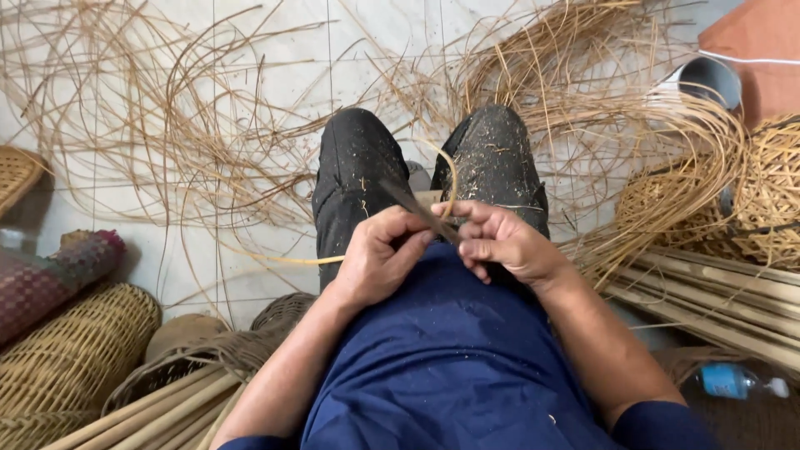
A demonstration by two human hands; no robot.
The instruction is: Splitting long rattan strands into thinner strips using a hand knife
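I sit with my knees in dark trousers pointing away, both hands together over my lap. My left hand [379, 254] pinches a thin pale cane strip [275, 258] that runs off to the left and loops up between my knees. My right hand [500, 242] grips a dark narrow blade [417, 208] whose tip points up and left, laid against the strip where the two hands meet.
Loose cane strands [167, 125] cover the tiled floor ahead. Woven baskets [75, 358] and cane poles [158, 412] lie at lower left, a rolled mat [50, 275] at left. At right are baskets [750, 200], split bamboo slats [725, 292], a grey pipe [708, 79] and a plastic bottle [733, 381].
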